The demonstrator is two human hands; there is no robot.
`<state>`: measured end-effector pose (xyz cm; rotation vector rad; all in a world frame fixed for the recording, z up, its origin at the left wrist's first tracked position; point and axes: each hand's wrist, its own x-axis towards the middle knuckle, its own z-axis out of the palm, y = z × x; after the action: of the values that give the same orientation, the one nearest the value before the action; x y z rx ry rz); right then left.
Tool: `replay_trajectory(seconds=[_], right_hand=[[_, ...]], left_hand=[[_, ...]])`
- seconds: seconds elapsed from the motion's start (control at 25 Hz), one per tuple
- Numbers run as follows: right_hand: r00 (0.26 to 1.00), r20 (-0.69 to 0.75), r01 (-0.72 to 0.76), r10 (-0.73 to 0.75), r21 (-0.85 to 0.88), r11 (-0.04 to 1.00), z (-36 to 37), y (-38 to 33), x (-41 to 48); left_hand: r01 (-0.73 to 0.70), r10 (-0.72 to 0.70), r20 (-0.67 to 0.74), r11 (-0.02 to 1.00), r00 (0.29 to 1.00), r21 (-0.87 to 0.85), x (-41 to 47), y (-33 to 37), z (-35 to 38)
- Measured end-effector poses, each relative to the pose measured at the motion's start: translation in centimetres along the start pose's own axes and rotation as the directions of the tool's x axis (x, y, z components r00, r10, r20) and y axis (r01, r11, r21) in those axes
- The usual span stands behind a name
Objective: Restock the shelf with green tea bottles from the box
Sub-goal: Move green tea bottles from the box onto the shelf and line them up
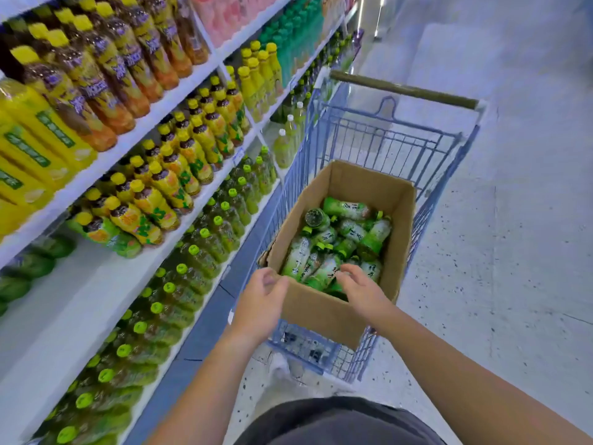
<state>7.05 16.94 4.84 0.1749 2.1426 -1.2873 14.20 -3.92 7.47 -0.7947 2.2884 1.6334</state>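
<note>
Looks barely started: reaching empty, loosely curled left hand and right hand toward green tea bottles heaped in cardboard box, centre frame

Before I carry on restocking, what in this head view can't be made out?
Head view only:
1. Grip of the right hand: fingers motion-blurred over the green tea bottles; cannot tell.
2. Bottle count: the top layer and the near wall of the cardboard box hide those beneath.
3. Bottle labels: print too small and soft to read.
4. The bare shelf stretch: left end cut by the frame edge.
</note>
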Motion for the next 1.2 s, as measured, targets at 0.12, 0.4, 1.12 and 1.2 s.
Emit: replay_trajectory(seconds=[0.12,0.4,1.12,1.2], right_hand=[[0.992,-0.093,-0.085,0.089,0.047,0.995,-1.0,0.8,1.3],[0.900,-0.275,-0.329,0.338,0.079,0.941,-1.2,1.5,4.0],[0.682,-0.358,-0.703,0.637,-0.080,0.707,1.7,8.3,18.0],[0.667,-0.405,-0.730,0.626,-0.187,0.657,2.0,8.6,19.0]], left_hand=[[-0.001,-0.011,0.091,0.992,0.996,0.125,4.5,1.8,1.3],[0.005,-0.119,0.300,0.935,0.946,0.355,14.0,2.9,2.6],[-0.042,-0.281,0.185,0.447,0.942,0.893,24.2,-2.6,11.1],[-0.162,-0.196,0.215,0.257,0.957,0.953,23.7,-3.8,11.3]])
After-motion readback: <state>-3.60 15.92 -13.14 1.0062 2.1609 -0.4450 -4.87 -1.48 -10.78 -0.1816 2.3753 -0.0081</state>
